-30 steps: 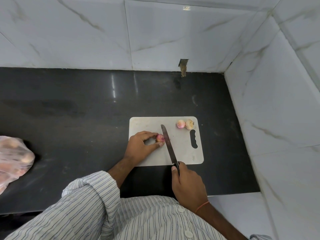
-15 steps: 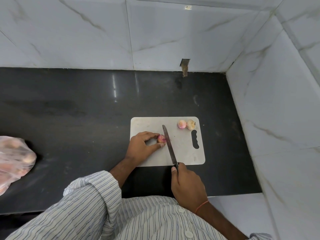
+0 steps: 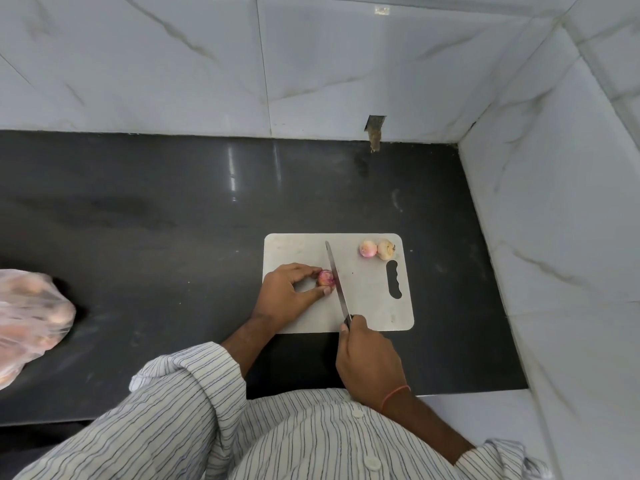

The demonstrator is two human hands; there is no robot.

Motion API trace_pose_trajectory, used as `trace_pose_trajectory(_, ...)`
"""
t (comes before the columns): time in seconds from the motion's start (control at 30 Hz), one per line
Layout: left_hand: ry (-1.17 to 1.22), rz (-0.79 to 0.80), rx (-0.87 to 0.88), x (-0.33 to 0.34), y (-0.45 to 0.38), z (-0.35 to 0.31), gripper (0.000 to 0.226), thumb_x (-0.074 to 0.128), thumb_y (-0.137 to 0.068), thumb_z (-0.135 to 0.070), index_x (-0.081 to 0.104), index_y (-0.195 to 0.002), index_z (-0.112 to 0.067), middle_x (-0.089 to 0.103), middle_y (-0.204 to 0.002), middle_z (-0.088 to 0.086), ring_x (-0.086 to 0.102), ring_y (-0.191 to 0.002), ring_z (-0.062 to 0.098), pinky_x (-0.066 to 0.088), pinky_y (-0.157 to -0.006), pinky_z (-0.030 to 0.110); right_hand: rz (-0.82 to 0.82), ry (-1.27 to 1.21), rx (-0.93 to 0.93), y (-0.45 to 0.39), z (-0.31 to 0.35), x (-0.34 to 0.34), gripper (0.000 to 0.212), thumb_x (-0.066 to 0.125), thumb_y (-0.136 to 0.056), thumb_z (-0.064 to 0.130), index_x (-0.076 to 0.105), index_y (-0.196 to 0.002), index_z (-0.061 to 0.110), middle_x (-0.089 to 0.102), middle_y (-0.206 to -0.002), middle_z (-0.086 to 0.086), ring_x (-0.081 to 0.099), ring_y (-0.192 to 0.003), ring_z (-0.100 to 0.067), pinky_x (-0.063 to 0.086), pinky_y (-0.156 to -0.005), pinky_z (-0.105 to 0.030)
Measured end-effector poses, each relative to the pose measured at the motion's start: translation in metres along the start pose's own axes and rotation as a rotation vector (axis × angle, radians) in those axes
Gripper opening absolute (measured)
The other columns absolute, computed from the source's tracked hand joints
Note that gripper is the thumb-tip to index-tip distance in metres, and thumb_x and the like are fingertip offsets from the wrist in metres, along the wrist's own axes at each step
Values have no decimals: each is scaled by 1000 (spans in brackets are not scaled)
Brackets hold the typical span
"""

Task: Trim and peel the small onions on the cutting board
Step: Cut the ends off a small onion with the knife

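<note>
Left hand (image 3: pixel 287 292) pinches one onion (image 3: pixel 325 278) on board (image 3: pixel 298 247); right hand (image 3: pixel 369 362) grips knife (image 3: pixel 335 277), blade at its end. Trimming looks just begun; two onions (image 3: pixel 376 248) wait untouched, far corner.

A white rectangular plastic cutting board (image 3: pixel 367 299) lies on the dark stone countertop (image 3: pixel 173 216), near its front edge and right end. Two small pinkish round onions (image 3: pixel 376 249) sit touching in the board's far right corner, behind its handle slot. A clear plastic bag (image 3: pixel 29 317) lies at the countertop's left edge.
</note>
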State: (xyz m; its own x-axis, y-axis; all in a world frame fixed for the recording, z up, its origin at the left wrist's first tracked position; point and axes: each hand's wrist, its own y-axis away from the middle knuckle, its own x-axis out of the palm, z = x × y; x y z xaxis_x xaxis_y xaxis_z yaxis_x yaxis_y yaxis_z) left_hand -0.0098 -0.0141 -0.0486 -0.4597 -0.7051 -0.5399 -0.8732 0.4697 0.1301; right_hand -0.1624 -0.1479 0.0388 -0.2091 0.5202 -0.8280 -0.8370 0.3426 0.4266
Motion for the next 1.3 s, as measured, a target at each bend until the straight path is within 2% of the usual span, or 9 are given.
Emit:
trace_pose_trajectory(0.07,-10,-2,8,0,0,0,50,87,-84,-51,79,-128,-28,76,-123,-17,64,-114,-3,51,-102,18,5,0,-2,7,-4,3,18,31,-111,41,40,-103,28,50,-71,13,51,-59,-7,39,-57,-27)
trace_pose_trajectory(0.23,-8,-23,25,0,2,-2,47,88,-84,-46,80,-126,-27,77,-123,-14,65,-115,1,50,-103,19,-1,-33,-9,-9,3,8,19,31,-112,37,41,-104,24,56,-76,9,54,-65,-15,42,-63,-33)
trace_pose_trajectory(0.47,-7,-30,27,0,2,-2,46,89,-84,-47,81,-125,-27,77,-122,-15,65,-115,-1,51,-103,18,63,-44,22,-8,-6,21,20,30,-112,38,43,-110,22,56,-80,7,54,-69,-18,41,-65,-34)
trace_pose_trajectory(0.6,19,-34,24,0,1,-3,44,90,-83,-45,82,-122,-26,76,-118,-18,66,-112,-4,50,-101,13,168,-31,90,11,-22,37,17,30,-112,41,34,-106,26,52,-75,10,57,-71,-17,45,-65,-34)
trace_pose_trajectory(0.73,30,-25,21,-1,2,-4,40,90,-84,-45,80,-120,-30,75,-116,-21,66,-112,-2,50,-97,14,185,-26,102,20,-27,35,17,30,-112,42,31,-104,27,55,-73,9,58,-67,-13,41,-57,-28)
trace_pose_trajectory(0.87,30,8,10,-5,3,-7,38,89,-85,-45,78,-119,-32,73,-114,-24,65,-111,-4,48,-91,8,195,-3,120,22,-27,34,17,29,-112,41,30,-103,27,73,-95,0,72,-87,-23,46,-67,-34)
trace_pose_trajectory(0.97,30,19,24,-7,3,-8,36,86,-87,-46,76,-120,-33,73,-115,-24,66,-111,-2,50,-93,11,208,13,115,27,-33,37,17,28,-113,41,31,-103,27,68,-89,3,73,-88,-23,49,-69,-35)
trace_pose_trajectory(1.13,-20,46,47,-11,3,-12,39,76,-96,-48,70,-131,-33,69,-121,-24,64,-111,-2,50,-98,15,182,48,94,35,-44,39,16,28,-112,41,29,-103,28,75,-98,-2,75,-91,-28,60,-78,-42)
trace_pose_trajectory(1.3,-134,136,104,-19,-1,-16,45,65,-103,-47,63,-145,-34,65,-125,-17,59,-112,-1,49,-102,21,136,57,80,36,-48,37,16,26,-113,42,29,-105,29,71,-92,3,74,-88,-25,57,-76,-39)
